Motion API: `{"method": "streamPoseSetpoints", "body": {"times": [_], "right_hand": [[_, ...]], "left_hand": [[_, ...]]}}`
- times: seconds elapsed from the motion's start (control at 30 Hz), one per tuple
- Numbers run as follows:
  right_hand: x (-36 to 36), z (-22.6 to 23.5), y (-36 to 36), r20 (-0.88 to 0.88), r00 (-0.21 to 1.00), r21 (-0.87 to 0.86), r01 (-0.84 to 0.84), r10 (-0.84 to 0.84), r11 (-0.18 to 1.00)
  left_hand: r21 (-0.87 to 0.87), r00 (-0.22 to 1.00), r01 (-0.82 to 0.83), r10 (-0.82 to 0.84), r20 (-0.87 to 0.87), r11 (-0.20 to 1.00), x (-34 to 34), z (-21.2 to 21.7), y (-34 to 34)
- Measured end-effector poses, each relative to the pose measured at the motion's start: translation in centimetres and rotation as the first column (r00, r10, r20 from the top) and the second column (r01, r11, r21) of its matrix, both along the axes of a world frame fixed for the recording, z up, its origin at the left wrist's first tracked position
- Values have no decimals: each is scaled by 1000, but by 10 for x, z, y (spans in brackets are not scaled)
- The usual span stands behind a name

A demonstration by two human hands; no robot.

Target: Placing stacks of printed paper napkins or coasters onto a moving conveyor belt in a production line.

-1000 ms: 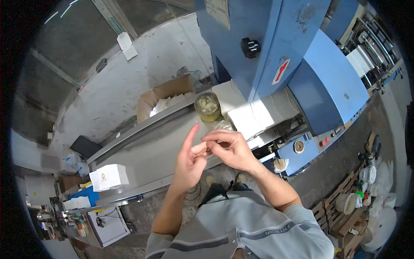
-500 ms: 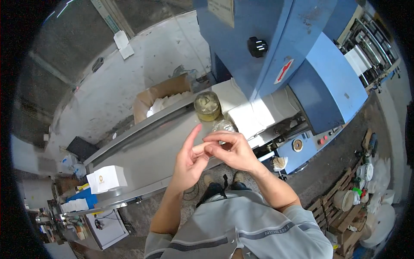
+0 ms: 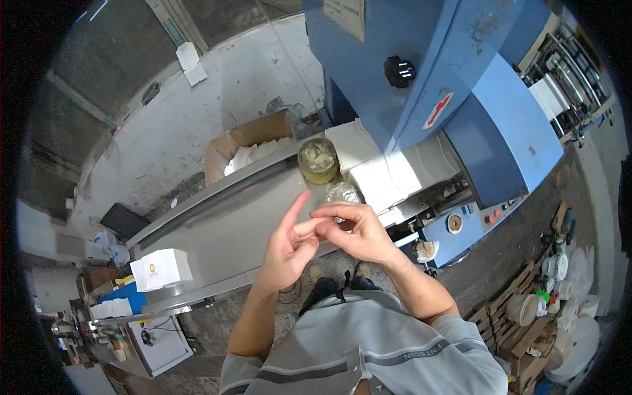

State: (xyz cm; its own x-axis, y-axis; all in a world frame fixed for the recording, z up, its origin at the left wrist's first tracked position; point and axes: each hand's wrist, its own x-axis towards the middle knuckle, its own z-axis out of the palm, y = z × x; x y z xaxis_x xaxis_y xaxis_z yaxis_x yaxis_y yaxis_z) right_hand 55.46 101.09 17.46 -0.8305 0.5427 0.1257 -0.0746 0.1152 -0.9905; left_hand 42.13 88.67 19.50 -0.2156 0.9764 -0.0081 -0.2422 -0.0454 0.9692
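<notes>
My left hand (image 3: 289, 247) is held over the near edge of the metal table, its index finger stretched up and the thumb apart. Against its other fingertips presses my right hand (image 3: 355, 230), thumb and fingers drawn together around them. Whether anything small lies between the touching fingers is hidden. Just beyond the hands sits a crumpled clear plastic piece (image 3: 342, 192). Behind that stands a round clear tub (image 3: 318, 161) with yellowish contents. To its right, white paper sheets (image 3: 376, 185) lie at the mouth of the blue machine (image 3: 388, 118).
A grey metal table (image 3: 220, 227) runs to the left, with a white box (image 3: 160, 270) at its end. An open cardboard box (image 3: 217, 153) stands behind it. A machine control panel (image 3: 471, 227) is at right. Wooden pallets (image 3: 503, 309) and tubs lie on the floor.
The view has shifted slightly, so the surroundings sit a little differently in the picture. Both hands keep nearly the same pose, fingers still touching.
</notes>
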Motion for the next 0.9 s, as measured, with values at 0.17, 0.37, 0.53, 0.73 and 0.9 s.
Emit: {"method": "streamPoseSetpoints", "body": {"times": [0.17, 0.37, 0.53, 0.73, 0.9], "right_hand": [[-1, -7, 2, -8, 1000, -71, 0, 0, 997], [3, -10, 5, -8, 1000, -84, 9, -10, 996], [7, -11, 6, -13, 1000, -83, 24, -25, 996], [9, -9, 10, 19, 999, -14, 49, -49, 999], [13, -24, 12, -66, 984, -32, 162, -163, 986]], "left_hand": [[2, 1000, -3, 3, 4, 1000, 3, 1, 3], [17, 999, -2, 2, 43, 1000, 7, -1, 8], [1, 997, 25, -25, 72, 1000, 4, -4, 10], [-27, 996, 73, -72, 48, 997, 3, -3, 14], [-62, 968, 84, -67, 242, 994, -3, -4, 21]]}}
